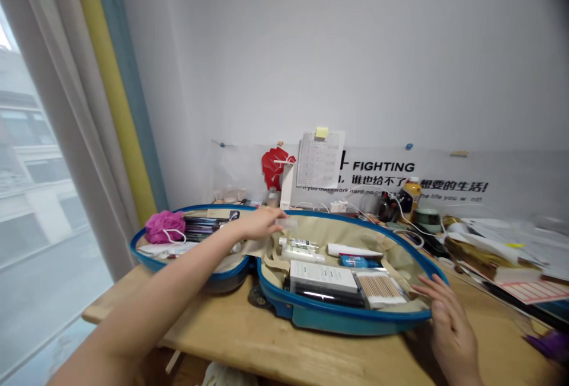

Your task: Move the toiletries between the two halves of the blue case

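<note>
My left hand holds a small clear plastic piece in a narrow grip over the glossy blue hard-shell suitcase, my right hand spread flat against its rounded rim.

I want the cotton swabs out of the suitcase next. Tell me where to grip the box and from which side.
Probably from above and the right, with the right hand, which is nearest. The cotton swab box lies flat, its left edge close beside the white box, so take the freer right long edge, thumb on top.
</note>
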`<act>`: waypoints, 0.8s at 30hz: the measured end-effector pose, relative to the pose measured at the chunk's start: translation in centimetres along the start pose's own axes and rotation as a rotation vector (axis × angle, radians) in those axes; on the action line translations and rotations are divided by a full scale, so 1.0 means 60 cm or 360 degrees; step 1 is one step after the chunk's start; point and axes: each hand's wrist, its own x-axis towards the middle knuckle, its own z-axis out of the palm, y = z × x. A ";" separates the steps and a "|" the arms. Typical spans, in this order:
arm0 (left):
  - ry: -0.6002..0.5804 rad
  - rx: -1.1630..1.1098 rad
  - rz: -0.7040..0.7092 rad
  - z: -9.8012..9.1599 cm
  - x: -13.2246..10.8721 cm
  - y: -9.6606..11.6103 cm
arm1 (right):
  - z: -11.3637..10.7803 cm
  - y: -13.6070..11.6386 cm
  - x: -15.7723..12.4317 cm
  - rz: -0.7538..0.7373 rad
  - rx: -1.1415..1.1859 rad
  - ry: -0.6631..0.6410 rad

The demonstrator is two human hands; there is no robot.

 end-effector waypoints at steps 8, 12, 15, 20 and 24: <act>-0.0453 0.0147 0.0072 0.110 0.084 0.055 | 0.002 0.003 -0.002 -0.0056 0.0014 0.0021; -0.0552 0.0167 0.0089 0.125 0.084 0.052 | 0.001 0.008 -0.003 -0.0067 -0.0002 0.0027; -0.0574 0.0171 0.0083 0.130 0.082 0.053 | 0.001 0.010 -0.003 -0.0040 -0.0001 0.0003; -0.0499 0.0139 0.0082 0.129 0.076 0.059 | 0.003 0.009 -0.002 -0.0049 -0.0011 0.0014; -0.0265 0.0081 0.0080 0.096 0.065 0.035 | 0.002 0.009 -0.002 -0.0060 -0.0023 0.0013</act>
